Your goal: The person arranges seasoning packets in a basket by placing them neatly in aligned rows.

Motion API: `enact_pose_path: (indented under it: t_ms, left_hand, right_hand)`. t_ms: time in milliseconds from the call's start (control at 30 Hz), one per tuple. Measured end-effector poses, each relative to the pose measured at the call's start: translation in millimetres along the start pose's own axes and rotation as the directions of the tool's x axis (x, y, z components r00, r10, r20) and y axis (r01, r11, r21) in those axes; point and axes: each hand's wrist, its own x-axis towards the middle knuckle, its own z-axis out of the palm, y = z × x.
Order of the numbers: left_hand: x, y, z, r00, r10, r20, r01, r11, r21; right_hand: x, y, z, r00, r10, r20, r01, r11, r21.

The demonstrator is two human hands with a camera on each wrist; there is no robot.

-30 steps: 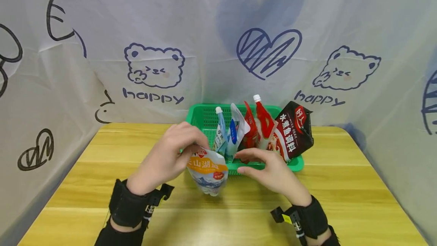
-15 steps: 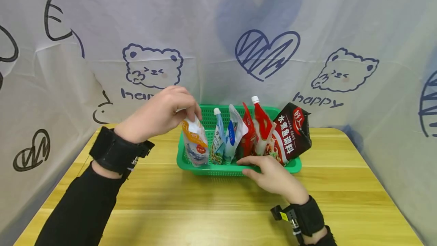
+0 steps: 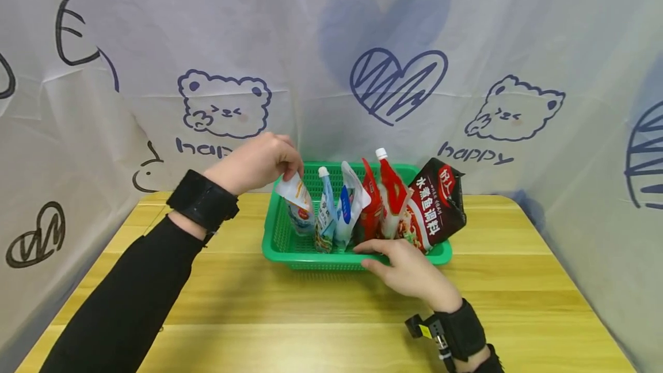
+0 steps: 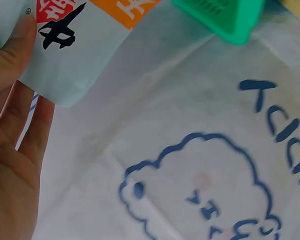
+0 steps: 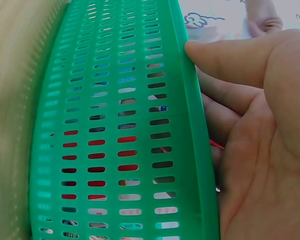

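My left hand (image 3: 259, 163) pinches the top of a white and orange bag of salt (image 3: 300, 214) between thumb and fingers. The bag stands inside the left end of a green plastic basket (image 3: 321, 261), leaning a little. Close up in the left wrist view, the bag's top corner (image 4: 80, 70) shows between thumb and fingers. My right hand (image 3: 411, 269) holds the basket's front rim, its thumb on the outer side and its fingers reaching inside, as the right wrist view shows.
Right of the salt stand a blue spouted pouch (image 3: 325, 220), a white and blue pouch (image 3: 349, 209), a red packet (image 3: 370, 206) and a red spouted pouch (image 3: 395, 191). A black seasoning packet (image 3: 440, 203) leans over the basket's right end. A white cloth (image 3: 321, 27) hangs behind the wooden table (image 3: 311, 327).
My left hand has carried the salt bag from in front of the basket back and left into its left end. My right hand has come onto the front rim.
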Motion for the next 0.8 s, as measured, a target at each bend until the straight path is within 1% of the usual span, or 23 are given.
enact_pose_path:
  t_ms: [133,233,333,433,567,700,733,800]
  left_hand:
    - [-1.8,-10.8,14.6,0.999,-0.028,0.045,0.027,1.000,0.010]
    - [-4.5,-14.7,22.3,0.997,-0.038,0.070,0.039,0.999,-0.002]
    - [-7.5,-16.4,28.4,0.996,-0.050,0.080,0.051,0.999,-0.014]
    - [-9.9,-17.4,34.9,0.996,-0.039,0.083,0.041,0.999,-0.018]
    - [-12.9,-15.1,40.2,0.996,-0.022,0.092,0.022,1.000,-0.008]
    - [-13.0,-12.2,43.3,0.997,-0.027,0.075,0.026,0.999,0.025]
    - [-12.7,-11.7,44.4,0.998,-0.025,0.063,0.023,0.999,0.035]
    - [-13.5,-10.6,46.2,1.000,-0.015,0.019,0.014,0.999,0.053]
  right_hand:
    - [-0.8,-0.5,0.9,1.000,0.000,-0.001,0.000,1.000,-0.004]
    - [-0.9,-0.5,1.5,1.000,-0.003,-0.001,0.002,1.000,-0.009]
    - [-0.6,-0.4,1.7,1.000,-0.004,-0.004,0.004,1.000,-0.008]
    - [-0.5,-0.1,2.0,1.000,-0.002,-0.005,0.002,1.000,-0.003]
    - [-0.2,-0.2,4.9,1.000,0.000,0.000,0.000,1.000,-0.002]
    - [1.2,0.8,3.9,1.000,-0.007,0.002,0.007,1.000,-0.015]
    - [1.6,1.3,2.4,1.000,-0.007,0.002,0.007,1.000,-0.018]
    - [2.4,2.2,-1.3,1.000,-0.007,-0.003,0.006,1.000,-0.019]
